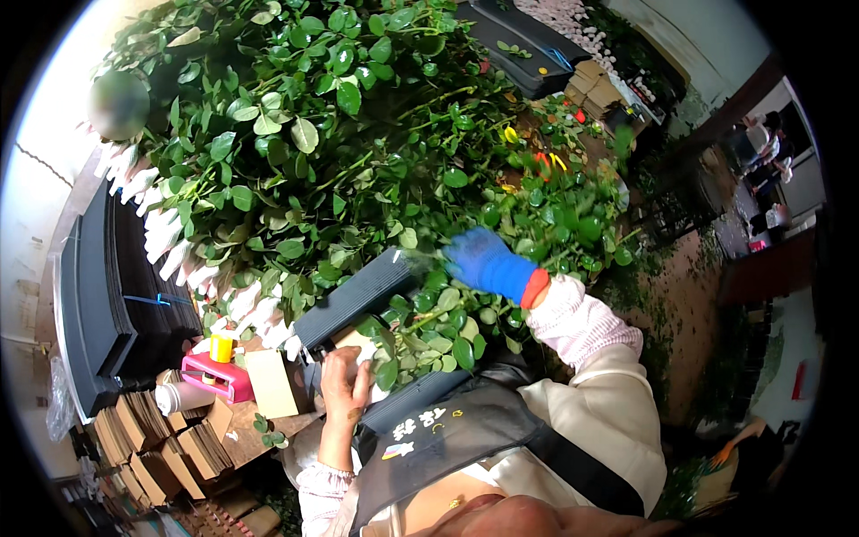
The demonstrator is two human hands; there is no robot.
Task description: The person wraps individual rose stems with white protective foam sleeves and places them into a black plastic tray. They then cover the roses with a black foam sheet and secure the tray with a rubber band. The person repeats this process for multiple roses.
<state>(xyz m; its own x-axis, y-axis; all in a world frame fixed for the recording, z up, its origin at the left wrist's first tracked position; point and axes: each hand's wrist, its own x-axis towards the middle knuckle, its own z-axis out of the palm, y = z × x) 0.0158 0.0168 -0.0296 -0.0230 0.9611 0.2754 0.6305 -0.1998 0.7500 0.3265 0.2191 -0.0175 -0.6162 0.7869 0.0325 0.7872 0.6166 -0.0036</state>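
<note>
Bare and curled, my left hand (345, 383) rests at the left end of a leafy bunch of stems (438, 331) in front of my body. Its fingers press on something pale there that I cannot make out. Dark ribbed sheets (358, 300) lie along the far and near sides of the bunch. My right hand (486, 261), in a blue glove with an orange cuff, is among the leaves beyond the bunch's right part. Its fingers are smeared by motion, so their grip is unclear. A large heap of leafy stems (313, 143), with white-wrapped heads (183, 246) along its left edge, rises just beyond.
At left stand stacked dark sheets (98, 304), folded cardboard (161, 447), a pink tape dispenser (217, 376), a white lidded cup (183, 396) and a tan box (271, 383). A dark tray (519, 49) lies far right. Other people (761, 148) are at the right; an orange-gloved hand (720, 456) shows lower right.
</note>
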